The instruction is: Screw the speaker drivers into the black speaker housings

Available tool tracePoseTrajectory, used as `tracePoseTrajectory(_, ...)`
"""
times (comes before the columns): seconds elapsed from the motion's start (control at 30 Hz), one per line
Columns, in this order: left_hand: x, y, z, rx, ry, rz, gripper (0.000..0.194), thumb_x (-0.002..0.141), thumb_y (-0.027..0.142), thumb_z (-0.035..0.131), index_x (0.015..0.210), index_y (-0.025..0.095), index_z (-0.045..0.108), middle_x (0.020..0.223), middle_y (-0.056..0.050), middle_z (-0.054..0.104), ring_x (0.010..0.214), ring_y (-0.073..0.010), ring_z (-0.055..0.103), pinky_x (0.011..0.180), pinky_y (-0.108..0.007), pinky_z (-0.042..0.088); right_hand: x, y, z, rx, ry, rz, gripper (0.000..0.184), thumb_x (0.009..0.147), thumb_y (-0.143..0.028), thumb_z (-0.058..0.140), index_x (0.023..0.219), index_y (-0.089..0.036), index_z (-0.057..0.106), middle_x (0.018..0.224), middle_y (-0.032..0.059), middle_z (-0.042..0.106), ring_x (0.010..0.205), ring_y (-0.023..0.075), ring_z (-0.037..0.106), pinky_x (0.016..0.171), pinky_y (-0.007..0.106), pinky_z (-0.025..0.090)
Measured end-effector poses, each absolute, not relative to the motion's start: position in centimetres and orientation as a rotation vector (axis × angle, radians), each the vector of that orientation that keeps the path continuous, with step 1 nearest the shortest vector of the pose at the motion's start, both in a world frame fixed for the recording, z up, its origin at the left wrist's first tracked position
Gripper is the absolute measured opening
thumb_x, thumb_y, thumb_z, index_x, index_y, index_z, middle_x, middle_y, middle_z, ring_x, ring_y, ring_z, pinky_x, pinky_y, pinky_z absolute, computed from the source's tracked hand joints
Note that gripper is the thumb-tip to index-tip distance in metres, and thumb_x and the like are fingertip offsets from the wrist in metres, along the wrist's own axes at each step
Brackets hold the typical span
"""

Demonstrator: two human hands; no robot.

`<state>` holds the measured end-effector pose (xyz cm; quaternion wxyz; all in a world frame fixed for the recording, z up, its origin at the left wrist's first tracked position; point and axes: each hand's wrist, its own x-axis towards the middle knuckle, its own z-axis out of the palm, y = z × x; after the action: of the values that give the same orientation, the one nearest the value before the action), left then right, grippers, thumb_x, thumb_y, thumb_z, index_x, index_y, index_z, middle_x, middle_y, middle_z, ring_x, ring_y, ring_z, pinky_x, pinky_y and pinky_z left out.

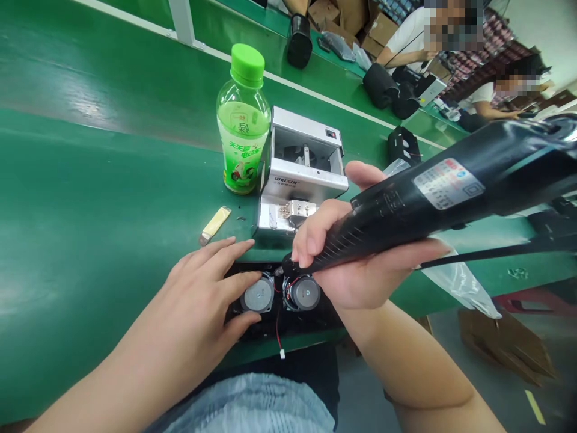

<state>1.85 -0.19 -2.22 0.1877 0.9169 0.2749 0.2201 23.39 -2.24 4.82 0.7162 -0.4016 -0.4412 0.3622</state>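
Note:
My right hand (365,270) is wrapped round a black electric screwdriver (396,204), tilted so that its tip points down to the left. That tip meets the black speaker housing (311,319) between two round grey speakers, the left speaker (258,294) and the right speaker (305,293). My left hand (202,294) lies with fingers stretched out over the housing's left part, index finger and thumb at the left speaker's edge. From between the speakers a thin red-and-black wire runs down to a small white connector (282,353). The exact contact point of the tip is partly hidden.
Behind the housing stands a silver screw feeder (306,162), beside a green drink bottle (243,126). A yellow box cutter (215,224) lies on the green table (112,198). At right are a plastic bag (460,279) and floor cardboard (505,343). Two people sit farther back.

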Motion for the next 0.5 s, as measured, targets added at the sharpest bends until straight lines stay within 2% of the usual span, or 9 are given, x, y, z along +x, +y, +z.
tracePoseTrajectory(0.17, 1.9, -0.3, -2.4, 2.570, 0.796, 0.611, 0.040, 0.090, 0.037, 0.086, 0.128, 0.027, 0.079, 0.162, -0.016, 0.065, 0.148, -0.0476, 0.061, 0.116, -0.078, 0.055, 23.6, -2.2, 4.3, -0.812, -0.970, 0.803, 0.066, 0.090, -0.088, 0.065, 0.125, -0.031, 0.070, 0.059, -0.0055, 0.066, 0.037, 0.0188, 0.052, 0.036, 0.034, 0.046)
tracePoseTrajectory(0.33, 2.1, -0.2, -2.4, 2.573, 0.813, 0.565, 0.043, 0.088, 0.038, 0.089, 0.129, 0.027, 0.080, 0.161, -0.015, 0.066, 0.148, -0.0467, 0.061, 0.118, -0.076, 0.054, 23.1, -2.4, 4.0, -0.848, -0.971, 0.803, 0.072, 0.082, -0.095, 0.064, 0.117, -0.032, 0.068, 0.056, -0.0054, 0.066, 0.036, 0.0201, 0.053, 0.036, 0.036, 0.046)
tracePoseTrajectory(0.5, 2.5, 0.2, -1.6, 2.572, 0.818, 0.481, 0.045, 0.085, 0.037, 0.093, 0.126, 0.024, 0.083, 0.157, -0.016, 0.069, 0.146, -0.0465, 0.063, 0.118, -0.075, 0.055, 22.4, -1.9, 2.3, -0.768, -1.063, 0.712, 0.066, 0.092, -0.091, 0.057, 0.114, -0.030, 0.069, 0.056, -0.0057, 0.065, 0.033, 0.0175, 0.051, 0.031, 0.031, 0.042)
